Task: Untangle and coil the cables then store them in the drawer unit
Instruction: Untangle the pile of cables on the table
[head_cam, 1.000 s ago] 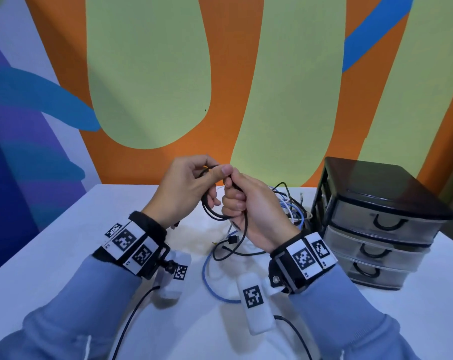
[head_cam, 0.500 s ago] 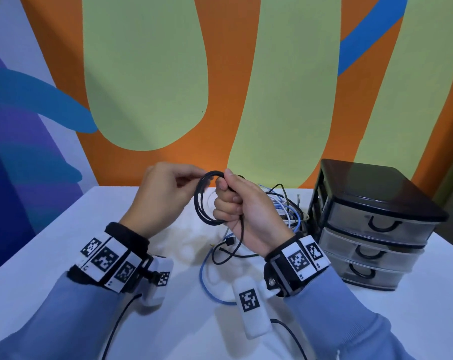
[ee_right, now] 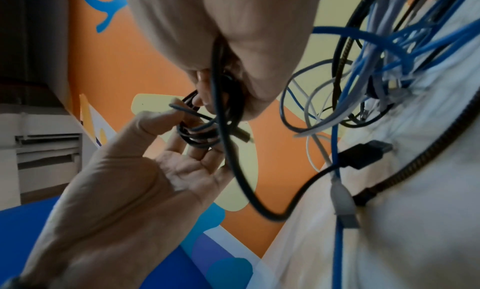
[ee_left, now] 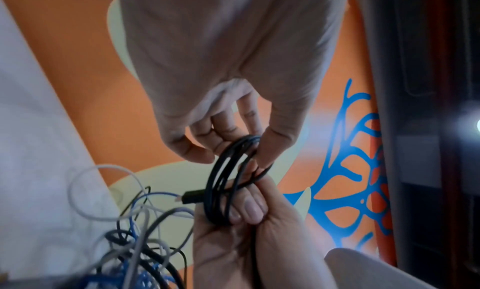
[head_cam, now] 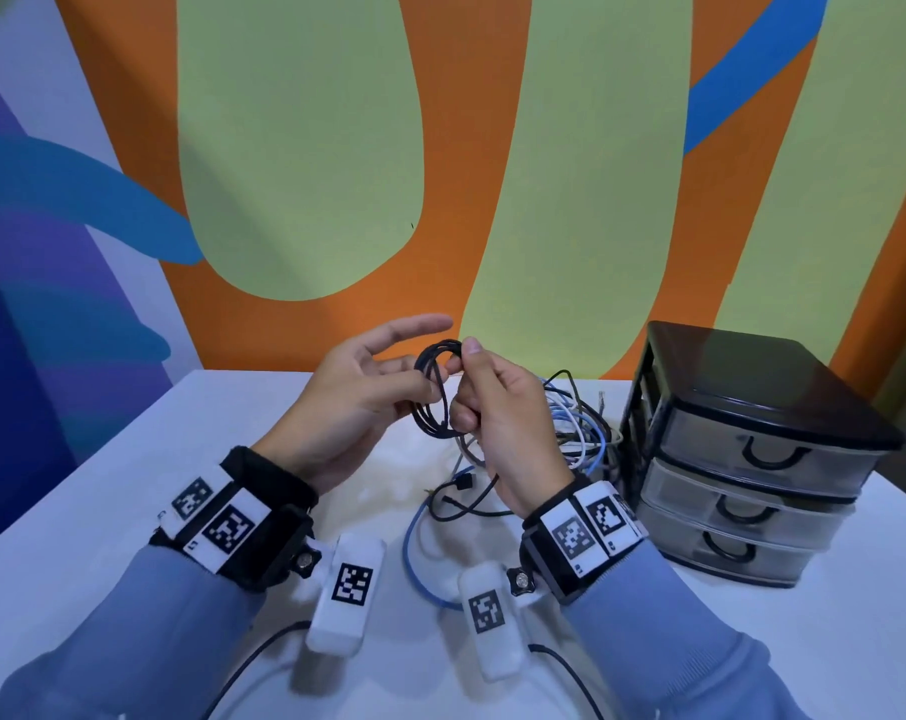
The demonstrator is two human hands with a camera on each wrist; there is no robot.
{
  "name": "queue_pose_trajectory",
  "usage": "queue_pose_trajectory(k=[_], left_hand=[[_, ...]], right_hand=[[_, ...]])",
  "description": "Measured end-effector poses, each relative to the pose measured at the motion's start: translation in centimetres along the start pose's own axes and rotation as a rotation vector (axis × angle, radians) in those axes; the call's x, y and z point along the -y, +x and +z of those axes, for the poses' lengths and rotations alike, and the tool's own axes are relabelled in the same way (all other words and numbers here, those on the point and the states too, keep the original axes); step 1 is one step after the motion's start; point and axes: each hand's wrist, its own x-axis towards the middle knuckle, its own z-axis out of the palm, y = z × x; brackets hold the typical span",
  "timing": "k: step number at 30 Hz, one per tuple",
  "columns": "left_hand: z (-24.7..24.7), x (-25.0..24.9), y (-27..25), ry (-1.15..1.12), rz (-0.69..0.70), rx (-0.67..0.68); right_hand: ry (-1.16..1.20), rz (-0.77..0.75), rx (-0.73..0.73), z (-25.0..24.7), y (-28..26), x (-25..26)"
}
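Head view has the right hand (head_cam: 497, 407) pinching a small black cable coil (head_cam: 436, 392) up above the table (head_cam: 128, 511) — thumb on top, fingers curled under. Left hand (head_cam: 357, 392) is half spread, index finger out, thumb and middle fingers touching the loops. The cable's tail trails down to a plug (head_cam: 462, 482) on the table, so coiling isn't finished. Next, probably, comes winding that tail in. Beside it, the tangled pile (head_cam: 578, 426) and the shut drawer unit (head_cam: 752, 454) wait.
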Motion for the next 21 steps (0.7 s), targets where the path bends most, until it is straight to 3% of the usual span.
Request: queue_pose_trajectory(k=[3, 6, 8, 12, 16, 21], left_hand=[[0.2, 0.2, -0.3, 0.074, 0.042, 0.000], [0.3, 0.5, -0.3, 0.492, 0.213, -0.037], [0.3, 0.7, -0.2, 0.656, 0.300, -0.059], [-0.3, 0.3, 0.4, 0.592, 0.328, -0.274], [-0.6, -0.5, 0.2, 0.381, 0.220, -0.318], [-1.5, -1.4, 0.0, 0.463, 0.281, -0.318]], right_hand=[[-0.053, 0.001, 0.014, -0.4, 0.1, -0.1], [-0.130, -0.014, 0.019, -1.0, 0.5, -0.6], [-0.128, -0.024, 0.011, -1.2, 0.7, -0.7], [-0.147, -0.044, 0.029, -1.0, 0.5, -0.5], [0.002, 0.031, -0.014, -0.9, 0.5, -0.6], [0.267, 0.061, -0.024, -0.9, 0.6, 0.5]])
